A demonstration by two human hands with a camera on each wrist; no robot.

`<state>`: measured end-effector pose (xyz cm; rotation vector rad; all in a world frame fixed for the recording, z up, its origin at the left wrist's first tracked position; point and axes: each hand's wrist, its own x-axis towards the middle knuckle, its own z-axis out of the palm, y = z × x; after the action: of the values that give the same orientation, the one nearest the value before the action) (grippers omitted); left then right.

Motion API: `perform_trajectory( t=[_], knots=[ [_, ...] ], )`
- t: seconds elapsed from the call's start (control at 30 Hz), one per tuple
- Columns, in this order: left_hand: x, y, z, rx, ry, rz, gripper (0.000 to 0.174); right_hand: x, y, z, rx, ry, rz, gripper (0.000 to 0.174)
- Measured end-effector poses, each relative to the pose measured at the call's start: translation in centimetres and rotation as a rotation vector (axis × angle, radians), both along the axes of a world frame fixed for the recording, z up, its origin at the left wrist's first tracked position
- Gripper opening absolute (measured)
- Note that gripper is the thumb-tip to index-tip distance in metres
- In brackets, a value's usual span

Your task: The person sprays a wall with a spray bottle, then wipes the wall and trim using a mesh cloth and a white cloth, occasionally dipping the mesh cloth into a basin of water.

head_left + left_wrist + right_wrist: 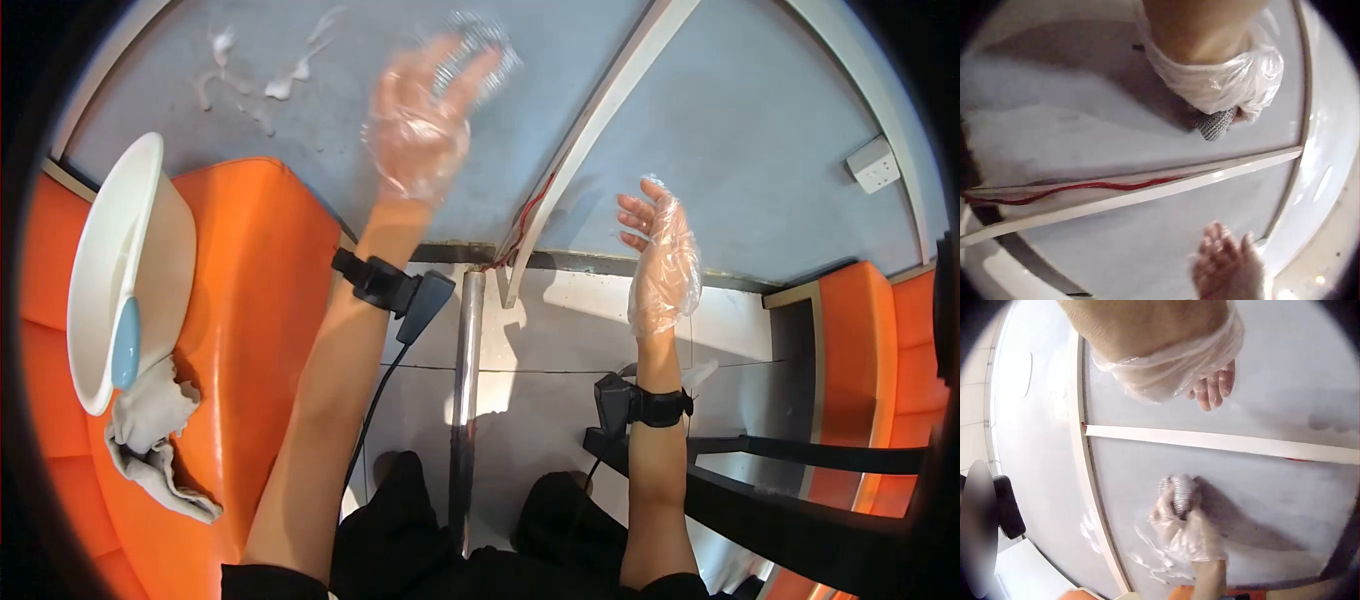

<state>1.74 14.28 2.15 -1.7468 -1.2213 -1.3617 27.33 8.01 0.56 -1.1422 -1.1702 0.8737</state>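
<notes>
In a clear plastic glove, my left hand (415, 125) grips a silvery mesh scouring pad (485, 60) against the grey panel (570, 50). The right wrist view shows the fingers curled round the pad (1182, 499); in the left wrist view the glove hides most of it. Streaks of white foam (280, 88) lie on the panel to the left of that hand. My right hand (665, 255), gloved too, hovers in front of the neighbouring panel (750, 120) across the white strip. Its fingers are relaxed and hold nothing.
A white strip (605, 120) divides the panels, with a red cable (528, 215) along it. At left, a white basin (160, 270) tilts on an orange seat (260, 260) beside a grey cloth (150, 420). A metal post (466, 370) stands between the legs; a black bar (770, 520) crosses lower right.
</notes>
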Motion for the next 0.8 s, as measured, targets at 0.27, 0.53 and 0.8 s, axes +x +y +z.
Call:
perform_trajectory(
  t=[0.27, 0.53, 0.8],
  knots=[
    [0.1, -2.9, -17.3, -0.667, 0.249, -0.087, 0.03, 0.4, 0.1, -3.2, -0.106, -0.073, 0.035, 0.038],
    [-3.1, -3.5, -17.0, -0.679, 0.002, 0.096, 0.042, -0.6, -0.2, -6.0, -0.185, -0.096, 0.114, 0.031],
    [-1.3, -0.6, -1.1, 0.046, -0.179, -0.062, 0.058, -3.1, 0.7, -4.9, -0.151, -0.079, 0.143, 0.029]
  ],
)
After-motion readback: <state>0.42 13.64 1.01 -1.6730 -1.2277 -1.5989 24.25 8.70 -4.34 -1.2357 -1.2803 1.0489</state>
